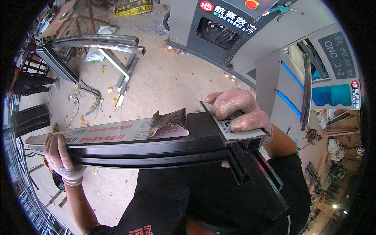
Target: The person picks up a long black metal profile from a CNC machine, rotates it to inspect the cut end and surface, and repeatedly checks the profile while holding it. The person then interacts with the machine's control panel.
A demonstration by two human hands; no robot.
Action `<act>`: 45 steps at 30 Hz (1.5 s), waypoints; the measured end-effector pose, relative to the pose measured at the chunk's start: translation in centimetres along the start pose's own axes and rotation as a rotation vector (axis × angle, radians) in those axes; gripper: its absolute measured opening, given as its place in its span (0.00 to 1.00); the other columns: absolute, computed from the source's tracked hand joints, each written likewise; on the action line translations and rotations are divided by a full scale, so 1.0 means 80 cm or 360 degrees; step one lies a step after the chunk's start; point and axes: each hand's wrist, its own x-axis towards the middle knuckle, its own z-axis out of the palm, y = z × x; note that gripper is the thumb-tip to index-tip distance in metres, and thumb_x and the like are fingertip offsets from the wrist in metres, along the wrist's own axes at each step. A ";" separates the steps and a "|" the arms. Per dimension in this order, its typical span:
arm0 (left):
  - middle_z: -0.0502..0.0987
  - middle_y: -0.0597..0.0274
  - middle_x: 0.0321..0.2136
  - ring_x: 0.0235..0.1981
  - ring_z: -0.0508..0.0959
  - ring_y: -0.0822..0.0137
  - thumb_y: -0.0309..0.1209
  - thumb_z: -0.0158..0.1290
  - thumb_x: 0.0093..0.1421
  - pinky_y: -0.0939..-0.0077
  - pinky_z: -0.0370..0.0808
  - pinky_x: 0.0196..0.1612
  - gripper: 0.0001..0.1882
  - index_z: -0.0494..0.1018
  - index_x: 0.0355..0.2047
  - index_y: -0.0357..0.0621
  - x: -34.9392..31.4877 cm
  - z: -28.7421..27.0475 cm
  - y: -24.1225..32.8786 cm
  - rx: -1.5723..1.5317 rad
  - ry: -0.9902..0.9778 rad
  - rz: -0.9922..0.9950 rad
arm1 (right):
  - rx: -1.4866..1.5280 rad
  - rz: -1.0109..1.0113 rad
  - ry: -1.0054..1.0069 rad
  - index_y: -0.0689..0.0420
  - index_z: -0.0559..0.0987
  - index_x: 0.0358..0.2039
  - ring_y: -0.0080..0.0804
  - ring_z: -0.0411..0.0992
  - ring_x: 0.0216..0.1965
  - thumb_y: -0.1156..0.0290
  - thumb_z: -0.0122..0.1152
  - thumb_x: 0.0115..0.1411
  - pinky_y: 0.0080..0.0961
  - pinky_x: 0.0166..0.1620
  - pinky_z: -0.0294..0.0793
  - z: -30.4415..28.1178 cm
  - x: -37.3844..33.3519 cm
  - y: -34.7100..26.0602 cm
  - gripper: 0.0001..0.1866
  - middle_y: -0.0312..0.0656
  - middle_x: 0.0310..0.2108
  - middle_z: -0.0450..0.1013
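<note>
A long black aluminium profile [149,150] lies across in front of my body, grooved along its near side. White printed protective film covers part of its top, and a torn, dirty flap of film [169,122] curls up there. My left hand [62,158], in a pale knitted glove, is closed over the profile near its left end. At the right end a second black profile [258,178] meets it crosswise and slants toward me, its slotted end showing. My gloved right hand [241,109] curls its fingers over this crosswise profile; its palm side is hidden.
A grey machine [270,35] with a coiled black hose [234,53] and a teal air gun [280,11] stands ahead to the right. Black profiles on a rack [94,41] are at the far left. A person in dark trousers [33,83] is at the left edge.
</note>
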 end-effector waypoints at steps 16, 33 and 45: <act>0.74 0.45 0.50 0.53 0.76 0.43 0.36 0.63 0.57 0.44 0.73 0.58 0.32 0.70 0.59 0.33 -0.002 -0.003 -0.003 -0.0043 -0.0035 0.0032 | 0.0165 0.0049 0.0053 0.53 0.72 0.64 0.55 0.73 0.53 0.37 0.68 0.57 0.49 0.50 0.74 0.017 -0.002 -0.007 0.43 0.62 0.56 0.69; 0.73 0.43 0.53 0.56 0.74 0.42 0.39 0.62 0.59 0.45 0.70 0.60 0.35 0.67 0.62 0.31 -0.011 -0.010 0.003 -0.0097 -0.0058 0.0062 | 0.0076 0.0092 0.0077 0.44 0.72 0.59 0.54 0.81 0.42 0.52 0.62 0.65 0.66 0.54 0.72 0.019 -0.001 -0.025 0.24 0.61 0.44 0.76; 0.73 0.44 0.53 0.55 0.74 0.43 0.35 0.61 0.59 0.45 0.70 0.60 0.33 0.67 0.61 0.31 -0.017 -0.014 0.003 -0.0095 -0.0109 0.0072 | -0.0059 0.0042 0.0097 0.50 0.77 0.60 0.52 0.68 0.56 0.31 0.65 0.55 0.56 0.59 0.67 0.022 -0.039 -0.011 0.42 0.57 0.56 0.68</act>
